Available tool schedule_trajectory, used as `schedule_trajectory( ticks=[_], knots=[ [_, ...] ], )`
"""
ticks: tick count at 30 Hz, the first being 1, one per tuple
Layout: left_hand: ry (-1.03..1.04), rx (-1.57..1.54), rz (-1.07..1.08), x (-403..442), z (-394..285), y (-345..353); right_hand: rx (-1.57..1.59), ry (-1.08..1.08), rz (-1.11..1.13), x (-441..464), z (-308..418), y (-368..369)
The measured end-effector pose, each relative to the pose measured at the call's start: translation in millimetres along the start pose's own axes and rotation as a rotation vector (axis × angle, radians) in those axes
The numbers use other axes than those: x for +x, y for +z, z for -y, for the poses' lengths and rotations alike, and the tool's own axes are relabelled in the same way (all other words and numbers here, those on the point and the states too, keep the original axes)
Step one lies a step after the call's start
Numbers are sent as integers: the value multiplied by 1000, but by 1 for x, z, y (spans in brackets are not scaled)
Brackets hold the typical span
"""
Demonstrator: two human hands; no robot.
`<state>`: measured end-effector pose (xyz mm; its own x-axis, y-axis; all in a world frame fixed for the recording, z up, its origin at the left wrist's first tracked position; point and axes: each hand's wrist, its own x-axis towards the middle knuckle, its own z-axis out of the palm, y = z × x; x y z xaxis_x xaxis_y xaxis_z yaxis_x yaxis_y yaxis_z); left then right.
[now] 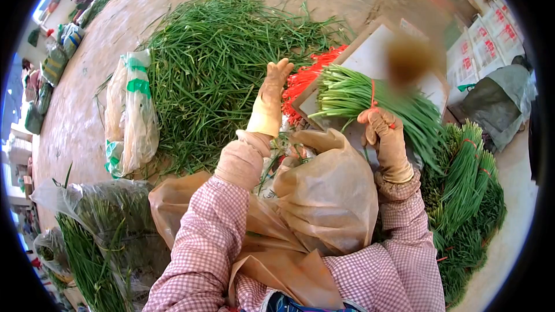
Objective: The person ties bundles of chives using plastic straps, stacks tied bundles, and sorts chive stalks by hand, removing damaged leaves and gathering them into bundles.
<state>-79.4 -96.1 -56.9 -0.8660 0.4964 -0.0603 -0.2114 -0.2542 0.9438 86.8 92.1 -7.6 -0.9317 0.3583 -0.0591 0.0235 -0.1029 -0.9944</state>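
Left hand extended forward — unclenched, right hand — tightly curled

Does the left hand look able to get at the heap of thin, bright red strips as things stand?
Probably yes: the gloved left hand appears close beside the red strips, open and seemingly empty, with nothing visible between them.

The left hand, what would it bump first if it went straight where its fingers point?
The left hand would probably meet the big pile of green leaves first. The red strings lie off to the right. The hand's height is unclear, so it might pass over the pile.
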Motion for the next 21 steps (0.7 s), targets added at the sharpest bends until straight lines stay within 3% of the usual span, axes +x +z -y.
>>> schedule_trajectory(
  ticks=[3, 4, 5, 8, 9, 11, 13, 14, 19, 21],
  knots=[
    [22, -165, -89, -7, -2, 40, -81, 22, 9, 1, 8, 11],
    [134, 111, 43, -4, -2, 51, -115, 55, 32, 4, 2, 13],
    [130, 388, 8, -16, 2, 66, -121, 60, 27, 7, 3, 13],
    [-7, -233, 51, 8, 1, 67, -16, 9, -30, 15, 14, 5],
    [2, -211, 36, 14, 5, 54, -32, 31, -38, 22, 14, -2],
    [287, 225, -19, 7, 9, 22, -35, 142, 54, 35, 20, -17],
    [203, 98, -209, -13, -13, 28, -23, 137, 60, 47, 24, -18],
    [254, 228, -267, -18, -11, 23, -16, 134, 83, 52, 26, -17],
    [479, 755, -97, -43, -34, 43, 13, 143, 67, 64, 28, -16],
    [445, 995, -60, -40, -37, 49, 29, 179, 76, 64, 30, -18]
  ],
)
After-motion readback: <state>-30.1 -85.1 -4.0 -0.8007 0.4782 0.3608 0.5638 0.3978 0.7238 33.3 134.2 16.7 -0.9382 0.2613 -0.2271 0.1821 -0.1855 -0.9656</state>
